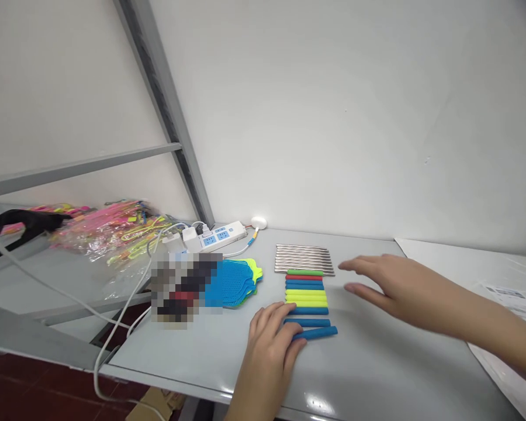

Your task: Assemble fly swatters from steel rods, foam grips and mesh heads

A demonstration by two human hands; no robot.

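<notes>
My left hand [269, 336] rests on the table at the left ends of the front blue tubes. The nearest blue tube [318, 333] lies slightly tilted, its left end between my thumb and index finger. My longer fingers reach over to another blue tube [309, 311] in the row. Behind it lie several yellow tubes [307, 296], more blue ones, a red tube [304, 277] and a green tube [305, 272]. A row of thin metal rods [302, 257] lies behind the tubes. My right hand [379, 280] hovers to the right, fingers apart, holding nothing.
Left of the tubes are blue perforated flat pieces [234, 283] with yellow ones beneath, beside a blurred patch. A power strip [221, 235] with plugs and white cables stands behind. Plastic-bagged colourful items [109, 228] lie far left. White sheeting [499, 286] covers the right side.
</notes>
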